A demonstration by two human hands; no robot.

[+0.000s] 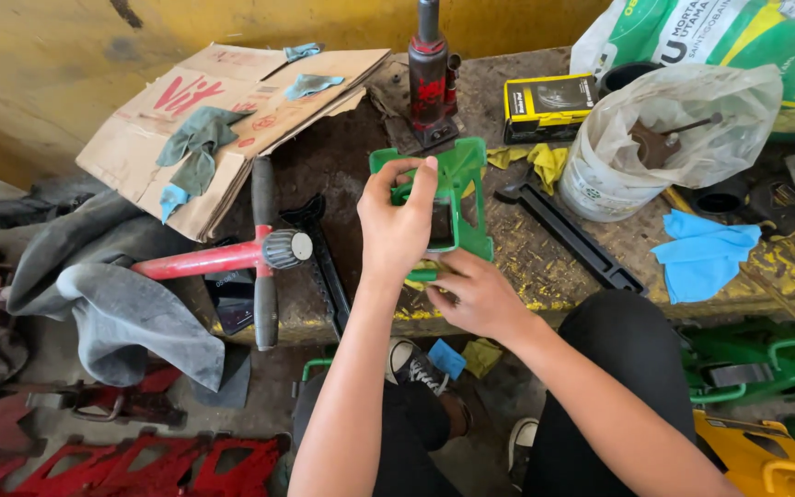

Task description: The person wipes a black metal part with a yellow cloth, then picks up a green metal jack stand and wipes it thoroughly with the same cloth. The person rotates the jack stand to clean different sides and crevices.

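Both your hands grip a green metal bracket over the workbench edge.

The workbench (pixel 545 258), paint-flaked and gritty, ends just under your wrists. Beyond your left hand (pixel 396 225) lie flattened cardboard (pixel 232 110) and a red-handled tool (pixel 223 258); a white bag-covered bucket (pixel 637 156) sits well past your right hand (pixel 476 294). The bracket (pixel 457 198) is bright green, upright, open-framed. Your left fingers wrap its top edge; your right hand closes around its base. Bare bench shows just beyond the bracket.
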